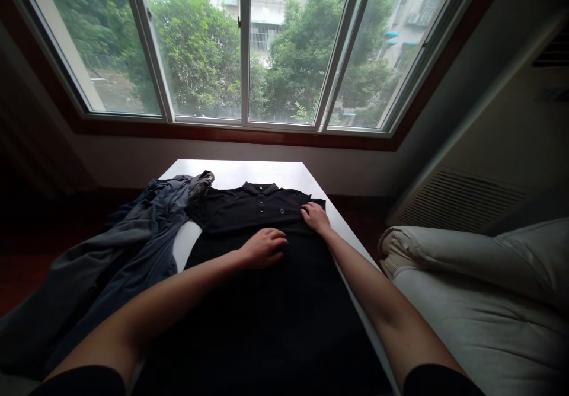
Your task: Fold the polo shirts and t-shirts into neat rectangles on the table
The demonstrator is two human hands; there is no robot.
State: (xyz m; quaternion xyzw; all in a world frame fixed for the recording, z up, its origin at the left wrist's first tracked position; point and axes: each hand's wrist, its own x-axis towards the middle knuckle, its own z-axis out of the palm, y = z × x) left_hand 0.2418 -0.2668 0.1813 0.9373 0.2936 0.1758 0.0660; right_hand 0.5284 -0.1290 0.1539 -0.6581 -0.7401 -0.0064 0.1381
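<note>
Black cloth covers much of the white table (275, 172): a short-sleeved polo shirt (231, 212) lies front side up, its collar (261, 189) toward the window (284, 46) and its body stretching back toward the person. Small buttons (261, 203) run down below the collar, and a small pale logo (281, 211) marks the right-hand side of the chest as seen here. The left hand (265, 248) is palm down over the middle of the shirt, below the buttons, with its fingers slightly bent and loosely spread, gripping nothing visible; whether the whole palm touches the cloth cannot be told. The right hand (316, 217) is at the shirt's edge near the sleeve on that side, touching the fabric, its fingers bent and fairly close together; whether they pinch the cloth cannot be told. Both forearms reach forward across the view, the right one along the table's edge. On the left, a loose heap of grey and blue clothes (166, 206) lies on the table, touching the shirt's other sleeve and hanging over the side. Beyond the table, the window has a reddish-brown frame, with green trees and a pale building outside. To the right are a pale padded sofa (484, 307) and, behind it, a light panel (462, 197) with horizontal slats.
</note>
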